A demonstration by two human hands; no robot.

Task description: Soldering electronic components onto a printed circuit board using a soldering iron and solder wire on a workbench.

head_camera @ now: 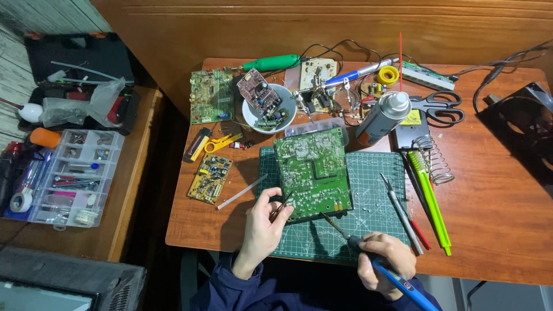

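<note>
A green circuit board (314, 170) lies solder side up on a green cutting mat (374, 190). My left hand (264, 222) pinches thin dark tweezers (282, 204) whose tips touch the board's near left edge. In my right hand (385, 256) is a blue-handled soldering iron (397, 279). Its dark tip (333, 223) reaches up-left to the board's near edge. Both hands wear dark blue sleeves.
A spray can (383, 118), scissors (440, 106), coil iron stand (429, 155), green pen (431, 198) and grey tools (400, 213) lie right of the board. A white bowl (268, 109), small boards (212, 95) and a yellow board (211, 178) lie left. A parts organiser (72, 175) sits on the side table.
</note>
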